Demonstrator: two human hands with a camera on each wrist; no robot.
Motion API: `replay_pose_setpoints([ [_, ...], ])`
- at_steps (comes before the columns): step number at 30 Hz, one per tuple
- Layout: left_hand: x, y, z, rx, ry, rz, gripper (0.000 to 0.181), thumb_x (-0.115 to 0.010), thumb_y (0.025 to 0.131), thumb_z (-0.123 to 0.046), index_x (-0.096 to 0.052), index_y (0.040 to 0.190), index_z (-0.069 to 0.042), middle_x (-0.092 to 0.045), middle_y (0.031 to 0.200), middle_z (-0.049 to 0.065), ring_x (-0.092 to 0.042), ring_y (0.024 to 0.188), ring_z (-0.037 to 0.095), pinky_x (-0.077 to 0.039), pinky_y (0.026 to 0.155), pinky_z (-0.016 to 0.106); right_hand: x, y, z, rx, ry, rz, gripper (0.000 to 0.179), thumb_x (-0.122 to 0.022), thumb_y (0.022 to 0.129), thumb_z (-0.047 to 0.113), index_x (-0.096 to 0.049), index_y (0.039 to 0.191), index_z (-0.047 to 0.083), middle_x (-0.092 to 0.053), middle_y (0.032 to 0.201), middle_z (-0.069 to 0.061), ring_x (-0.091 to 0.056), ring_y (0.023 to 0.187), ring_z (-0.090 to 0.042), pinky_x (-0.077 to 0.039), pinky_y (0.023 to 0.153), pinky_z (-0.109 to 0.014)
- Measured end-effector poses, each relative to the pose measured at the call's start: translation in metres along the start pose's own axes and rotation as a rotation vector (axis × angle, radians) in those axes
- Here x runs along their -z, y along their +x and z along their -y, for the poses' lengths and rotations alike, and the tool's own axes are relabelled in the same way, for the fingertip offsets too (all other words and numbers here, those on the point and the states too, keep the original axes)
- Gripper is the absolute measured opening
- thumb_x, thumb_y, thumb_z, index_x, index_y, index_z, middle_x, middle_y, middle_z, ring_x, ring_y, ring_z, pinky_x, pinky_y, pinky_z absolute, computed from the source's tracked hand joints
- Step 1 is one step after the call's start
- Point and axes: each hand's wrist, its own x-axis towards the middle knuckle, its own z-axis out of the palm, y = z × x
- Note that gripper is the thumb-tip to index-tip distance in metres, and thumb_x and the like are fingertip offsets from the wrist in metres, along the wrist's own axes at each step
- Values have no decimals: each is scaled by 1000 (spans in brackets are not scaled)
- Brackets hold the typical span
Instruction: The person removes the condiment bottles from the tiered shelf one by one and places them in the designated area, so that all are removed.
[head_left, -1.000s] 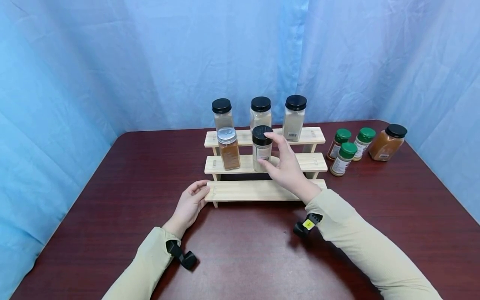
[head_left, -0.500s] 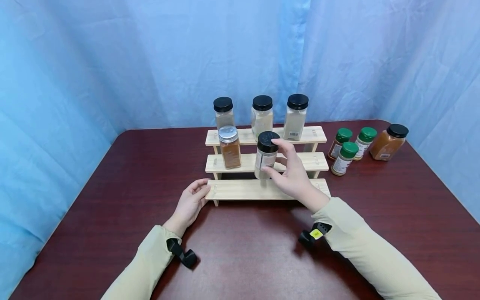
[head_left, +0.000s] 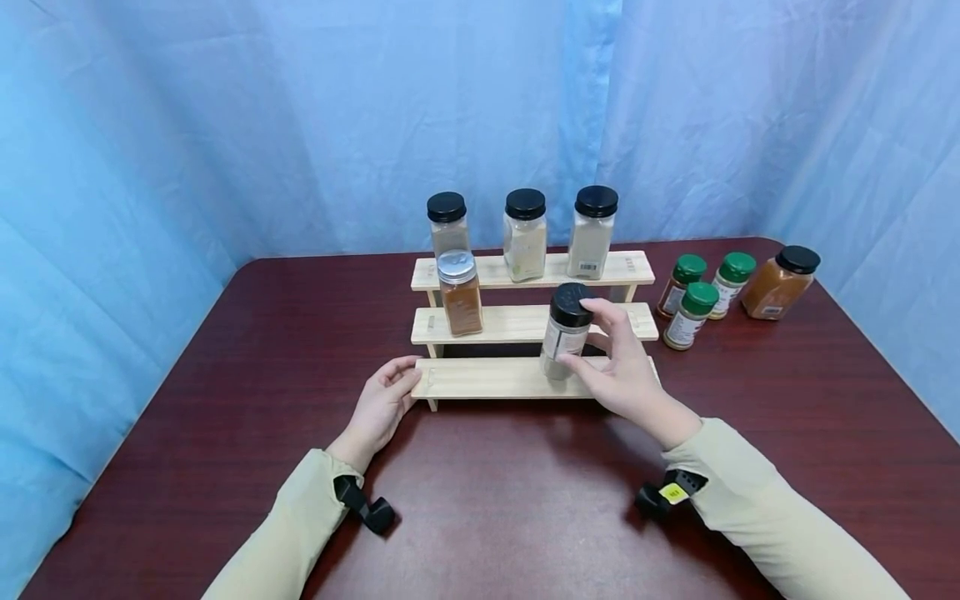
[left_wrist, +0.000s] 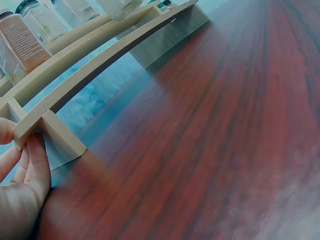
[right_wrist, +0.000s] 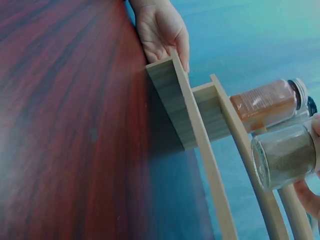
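My right hand [head_left: 626, 371] holds a clear spice jar [head_left: 564, 342] with a black lid, thumb low on its side and a finger at the lid. The jar is slightly tilted and overlaps the lowest shelf in the head view; its glass base [right_wrist: 262, 162] shows in the right wrist view, off the boards. My left hand [head_left: 380, 408] pinches the left end of the three-tier wooden rack's lowest board [head_left: 480, 379], thumb above and fingers beneath in the left wrist view. A silver-lidded jar of orange-brown powder [head_left: 461, 304] stands on the middle shelf's left.
Three black-lidded jars line the top shelf, including a pale one [head_left: 525, 242] in the middle. On the dark red table [head_left: 225, 367], right of the rack, stand three green-lidded bottles, one [head_left: 686, 321] in front, and a leaning black-lidded jar [head_left: 772, 287]. Blue curtains [head_left: 375, 125] surround the table.
My right hand has lifted the black-lidded jar off the middle shelf and brought it right and toward me, over the lowest shelf. My left hand keeps its place on the rack.
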Motion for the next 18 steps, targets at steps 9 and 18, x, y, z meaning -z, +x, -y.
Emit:
replay_pose_setpoints([
  [9, 0, 0, -1, -5, 1, 1, 30, -43, 96, 4, -41, 126, 10, -56, 93, -1, -58, 82, 5, -50, 71, 17, 14, -16, -5, 79, 39, 21, 78, -66, 61, -32, -29, 126, -9, -38, 131, 23, -45, 118, 8, -44, 90, -9],
  [18, 0, -1, -1, -1, 5, 11, 33, -42, 96, 4, -37, 128, 12, -55, 95, -2, -59, 83, 4, -50, 72, 16, 37, -31, -11, 19, -31, 10, 81, -67, 61, -32, -29, 128, -8, -40, 132, 24, -46, 115, 9, -42, 89, -7],
])
